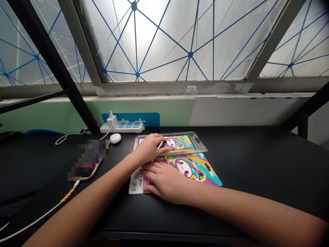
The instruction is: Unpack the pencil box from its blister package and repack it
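My left hand [150, 148] reaches over the near-left part of a clear plastic blister pack [199, 145]. In the pack lies a bright pencil box [177, 143] printed with a white cartoon character. A thin white piece [160, 144] shows between my left thumb and forefinger; its kind is not clear. Just below, my right hand [167, 180] lies flat with fingers stretched over a colourful printed card [191, 168], which bears the same character. The card's white left strip [135, 185] carries a barcode and the letters "CIL BOX". My hands cover part of both pieces.
The black desk [252, 164] runs to the wall under the window. At the back left stand a power strip [128, 127] with a white charger [112, 121], and a round white case [115, 138]. A blurred-out phone [89, 161] trails a white cable [51, 209].
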`<state>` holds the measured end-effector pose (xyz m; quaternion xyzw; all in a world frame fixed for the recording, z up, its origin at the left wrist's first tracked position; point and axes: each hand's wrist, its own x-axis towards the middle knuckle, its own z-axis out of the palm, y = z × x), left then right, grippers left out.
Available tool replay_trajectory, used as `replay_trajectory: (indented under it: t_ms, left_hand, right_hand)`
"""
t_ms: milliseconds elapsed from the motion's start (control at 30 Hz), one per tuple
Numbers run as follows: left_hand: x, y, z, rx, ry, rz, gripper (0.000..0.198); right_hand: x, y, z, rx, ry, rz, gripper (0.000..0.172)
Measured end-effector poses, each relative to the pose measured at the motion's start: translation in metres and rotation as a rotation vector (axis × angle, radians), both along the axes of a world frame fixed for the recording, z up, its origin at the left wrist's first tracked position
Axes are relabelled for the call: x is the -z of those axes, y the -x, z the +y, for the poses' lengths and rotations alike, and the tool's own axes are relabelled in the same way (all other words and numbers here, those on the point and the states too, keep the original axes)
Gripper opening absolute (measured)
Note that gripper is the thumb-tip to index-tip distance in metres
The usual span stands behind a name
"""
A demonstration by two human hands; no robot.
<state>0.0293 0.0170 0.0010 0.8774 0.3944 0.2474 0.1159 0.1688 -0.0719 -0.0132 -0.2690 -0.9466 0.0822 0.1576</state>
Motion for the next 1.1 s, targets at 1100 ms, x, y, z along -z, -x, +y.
replay_trajectory:
  t_ms: [1100]
  left_hand:
    - [-0.010,0.026,-0.003,0.141,0.049,0.115,0.057]
  right_hand:
    - [-0.004,-0.012,0.005,-0.124,0.038,-0.065,0.059]
